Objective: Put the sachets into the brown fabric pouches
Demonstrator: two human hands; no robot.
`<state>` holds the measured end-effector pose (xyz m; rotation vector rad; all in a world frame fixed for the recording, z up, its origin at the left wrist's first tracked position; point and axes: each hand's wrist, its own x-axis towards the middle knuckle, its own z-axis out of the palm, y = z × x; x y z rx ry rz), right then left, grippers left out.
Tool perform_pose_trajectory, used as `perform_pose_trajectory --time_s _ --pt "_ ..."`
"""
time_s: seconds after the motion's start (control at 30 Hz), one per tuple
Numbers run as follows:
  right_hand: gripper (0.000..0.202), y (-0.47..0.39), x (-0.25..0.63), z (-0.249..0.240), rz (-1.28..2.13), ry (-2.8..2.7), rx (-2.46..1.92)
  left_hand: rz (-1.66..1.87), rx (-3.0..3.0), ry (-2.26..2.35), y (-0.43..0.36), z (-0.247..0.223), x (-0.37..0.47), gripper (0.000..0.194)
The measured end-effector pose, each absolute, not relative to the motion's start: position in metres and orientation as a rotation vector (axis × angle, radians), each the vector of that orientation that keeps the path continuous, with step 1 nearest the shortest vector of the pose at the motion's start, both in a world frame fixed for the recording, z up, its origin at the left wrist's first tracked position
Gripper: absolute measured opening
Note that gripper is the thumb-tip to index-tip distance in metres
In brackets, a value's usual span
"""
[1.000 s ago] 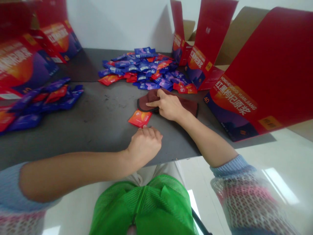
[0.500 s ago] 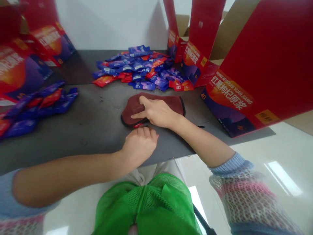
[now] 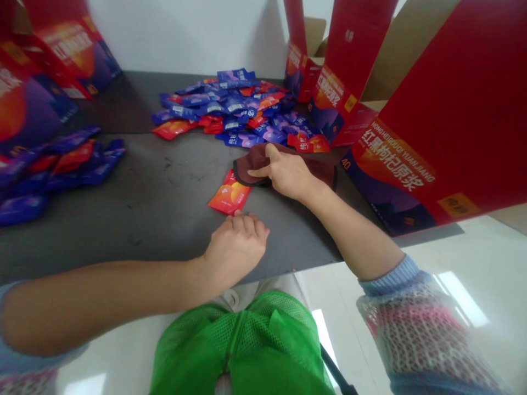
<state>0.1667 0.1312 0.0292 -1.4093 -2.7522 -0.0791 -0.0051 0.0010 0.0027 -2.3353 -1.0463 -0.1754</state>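
My left hand (image 3: 237,241) is closed in a fist near the table's front edge, its fingertips at the lower corner of a red sachet (image 3: 229,193) with an orange print. The sachet lies flat on the table, and its upper right edge is under a brown cloth (image 3: 257,159) with black edging. My right hand (image 3: 288,173) presses on this cloth and bunches it, thumb and forefinger spread on top; the other fingers are partly hidden. Behind the cloth lies a heap of blue and red sachets (image 3: 234,104).
Open red cartons (image 3: 395,164) stand along the right side of the grey table (image 3: 164,219), and more cartons (image 3: 74,49) at the left. A smaller pile of sachets (image 3: 74,159) lies on the left, and a white wall (image 3: 185,33) is behind.
My right hand has slid the brown cloth to the right and slightly away from me, uncovering most of the red sachet. My left hand stays closed in nearly the same place.
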Motion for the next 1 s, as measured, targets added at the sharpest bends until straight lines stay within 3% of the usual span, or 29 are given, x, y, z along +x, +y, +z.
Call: perform_pose_trajectory --time_s 0.5,0.8,1.0 --pt "0.047 0.111 0.164 0.032 -0.029 -2.804 -0.949 -0.087 -2.464 -1.141 0.001 0.007 -0.001 0.029" --pt "0.045 0.138 0.200 0.044 -0.094 -2.567 -1.662 -0.155 -2.437 -1.099 0.001 0.005 -0.003 0.028" --pt "0.052 0.117 0.186 0.054 0.067 -2.688 -1.124 -0.186 -2.422 -1.093 0.001 0.005 -0.002 0.024"
